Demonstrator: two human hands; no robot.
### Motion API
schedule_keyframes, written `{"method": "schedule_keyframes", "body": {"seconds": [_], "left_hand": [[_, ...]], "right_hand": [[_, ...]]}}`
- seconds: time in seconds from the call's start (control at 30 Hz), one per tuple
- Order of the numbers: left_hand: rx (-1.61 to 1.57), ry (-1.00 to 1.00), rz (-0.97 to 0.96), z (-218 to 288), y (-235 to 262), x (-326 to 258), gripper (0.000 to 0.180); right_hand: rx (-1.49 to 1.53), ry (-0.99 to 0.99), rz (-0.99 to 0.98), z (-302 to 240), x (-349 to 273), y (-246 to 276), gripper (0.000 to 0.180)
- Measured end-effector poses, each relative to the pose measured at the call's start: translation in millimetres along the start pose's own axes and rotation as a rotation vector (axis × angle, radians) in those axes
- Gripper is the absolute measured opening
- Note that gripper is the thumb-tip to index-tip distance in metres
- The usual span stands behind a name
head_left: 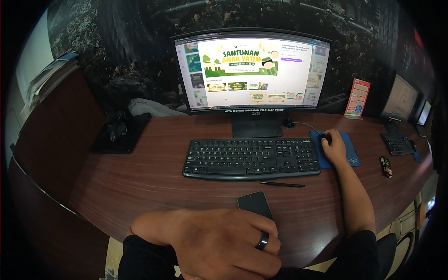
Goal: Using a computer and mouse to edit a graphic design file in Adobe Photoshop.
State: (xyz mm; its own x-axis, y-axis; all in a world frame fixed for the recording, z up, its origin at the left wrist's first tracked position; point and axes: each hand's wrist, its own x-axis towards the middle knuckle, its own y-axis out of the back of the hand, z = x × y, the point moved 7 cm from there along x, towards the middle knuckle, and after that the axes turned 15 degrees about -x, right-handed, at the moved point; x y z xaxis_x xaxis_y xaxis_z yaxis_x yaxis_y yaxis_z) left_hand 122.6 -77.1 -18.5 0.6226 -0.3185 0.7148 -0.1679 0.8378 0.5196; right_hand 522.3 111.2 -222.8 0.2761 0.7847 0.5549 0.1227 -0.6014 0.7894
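Observation:
My right hand rests over a black computer mouse on a blue mouse pad, its fingers closed around it. Close to the camera, my left hand is raised above the desk's front edge, back upward, with a dark ring on one finger. Its fingers curl down together; the fingertips and anything in them are hidden. Partly behind this hand lies a dark smartphone. A black keyboard sits left of the mouse pad. Before it lies a black stylus-like pen.
A lit monitor stands behind the keyboard, showing a web page with green and yellow banner designs. Right of it stand a red card holder, a second screen and another keyboard. A small dark packet lies nearer. Papers are stacked at left.

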Motion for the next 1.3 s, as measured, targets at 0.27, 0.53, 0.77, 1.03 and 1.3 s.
{"method": "schedule_keyframes", "body": {"seconds": [0.27, 0.53, 0.77, 1.03, 1.3], "left_hand": [[0.010, -0.057, 0.144, 1, -3, -8, 0.048], [0.014, -0.137, 0.140, -2, -4, -9, 0.058], [0.021, -0.162, 0.170, -1, -3, -10, 0.057], [0.033, -0.180, 0.151, 0, -2, -10, 0.057], [0.028, -0.162, 0.152, -3, -5, -12, 0.058]], "right_hand": [[0.004, -0.009, -0.004, -1, 0, 0, 0.027], [0.008, 0.001, 0.004, -2, -1, 0, 0.026], [-0.004, 0.004, 0.011, -1, 0, 1, 0.026], [-0.016, -0.018, -0.010, -3, 0, 2, 0.026], [-0.024, -0.024, -0.014, -3, -1, 2, 0.028]]}}
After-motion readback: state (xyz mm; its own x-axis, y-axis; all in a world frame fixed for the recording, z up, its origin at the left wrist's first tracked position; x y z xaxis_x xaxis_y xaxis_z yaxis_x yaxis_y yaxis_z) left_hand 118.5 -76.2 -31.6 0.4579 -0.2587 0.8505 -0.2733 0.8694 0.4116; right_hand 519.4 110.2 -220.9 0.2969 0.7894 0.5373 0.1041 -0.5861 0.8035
